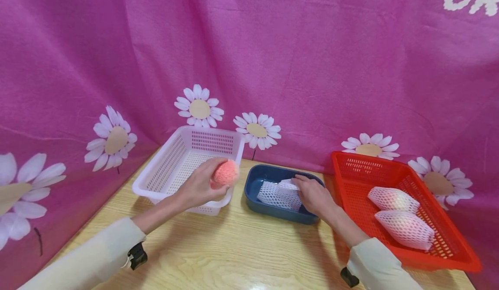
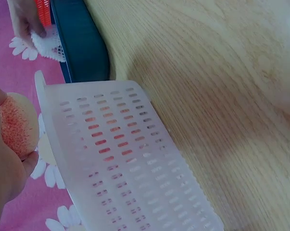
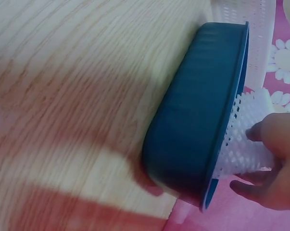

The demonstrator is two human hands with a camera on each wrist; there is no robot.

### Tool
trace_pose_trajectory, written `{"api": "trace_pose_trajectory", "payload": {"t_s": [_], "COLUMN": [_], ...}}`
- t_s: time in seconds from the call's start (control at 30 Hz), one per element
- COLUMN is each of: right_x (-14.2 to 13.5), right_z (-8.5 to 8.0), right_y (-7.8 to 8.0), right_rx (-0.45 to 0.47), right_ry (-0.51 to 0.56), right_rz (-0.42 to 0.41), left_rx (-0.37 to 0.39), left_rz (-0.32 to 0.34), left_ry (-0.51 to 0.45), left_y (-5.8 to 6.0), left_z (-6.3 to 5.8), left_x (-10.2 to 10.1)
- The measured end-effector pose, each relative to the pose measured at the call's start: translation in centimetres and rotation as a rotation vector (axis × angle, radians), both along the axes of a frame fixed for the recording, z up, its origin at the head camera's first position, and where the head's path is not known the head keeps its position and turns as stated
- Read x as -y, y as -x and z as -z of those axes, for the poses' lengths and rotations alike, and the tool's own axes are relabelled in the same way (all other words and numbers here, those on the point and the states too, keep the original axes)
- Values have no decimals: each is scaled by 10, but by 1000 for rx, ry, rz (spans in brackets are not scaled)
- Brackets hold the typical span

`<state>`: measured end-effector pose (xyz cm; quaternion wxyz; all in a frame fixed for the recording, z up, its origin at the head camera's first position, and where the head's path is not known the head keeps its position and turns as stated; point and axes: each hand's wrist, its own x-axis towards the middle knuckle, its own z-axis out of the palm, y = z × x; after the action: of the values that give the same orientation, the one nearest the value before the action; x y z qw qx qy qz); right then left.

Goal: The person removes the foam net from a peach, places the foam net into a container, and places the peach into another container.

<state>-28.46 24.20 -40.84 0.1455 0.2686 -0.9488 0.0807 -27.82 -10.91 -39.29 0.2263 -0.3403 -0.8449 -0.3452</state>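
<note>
My left hand (image 1: 200, 180) grips a round peach (image 1: 226, 172), coral-red in the head view, above the right side of a white plastic basket (image 1: 159, 193). In the left wrist view the peach (image 2: 20, 126) shows pale cream skin with red speckles between thumb and fingers. My right hand (image 1: 315, 194) reaches over a dark blue basin (image 1: 281, 212) and pinches a white foam net sleeve (image 1: 288, 184). Below it, another foam net (image 1: 273, 194) lies in the basin. In the right wrist view the held net (image 3: 245, 137) rises above the basin's rim, partly covered by the fingers.
At the right a red plastic basket (image 1: 352, 203) holds two net-wrapped fruits (image 1: 405, 227), lying side by side. All the containers stand on a wooden table (image 1: 218, 251). Behind them hangs a magenta cloth (image 1: 312, 64) with daisies.
</note>
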Motion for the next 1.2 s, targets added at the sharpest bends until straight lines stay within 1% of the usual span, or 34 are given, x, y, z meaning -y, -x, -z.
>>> {"api": "trace_pose_trajectory", "payload": {"t_s": [0.17,0.27,0.4,0.53,0.67,0.77,0.9,1.07,1.2], "right_x": [-2,-3,-4,-3,-1,0,0,2,3], "right_z": [4,7,9,11,13,14,16,18,19], "right_y": [-3,-4,-5,-5,-5,-6,-5,-3,-3], "right_rx": [36,53,85,158,273,338,396,459,463], "right_ry": [-38,-52,-59,-53,-37,-18,-8,-23,-17], "right_rz": [30,36,25,30,69,97,135,177,206], "left_rx": [22,28,34,32,28,27,21,13,15], "left_rz": [-13,-23,-29,-39,-51,-50,-51,-67,-68], "left_ry": [7,13,11,16,28,24,17,14,2], "left_y": [1,2,2,3,2,2,3,4,5], "left_z": [0,1,2,2,2,3,4,6,8], "left_x": [6,10,16,20,23,25,28,31,34]}}
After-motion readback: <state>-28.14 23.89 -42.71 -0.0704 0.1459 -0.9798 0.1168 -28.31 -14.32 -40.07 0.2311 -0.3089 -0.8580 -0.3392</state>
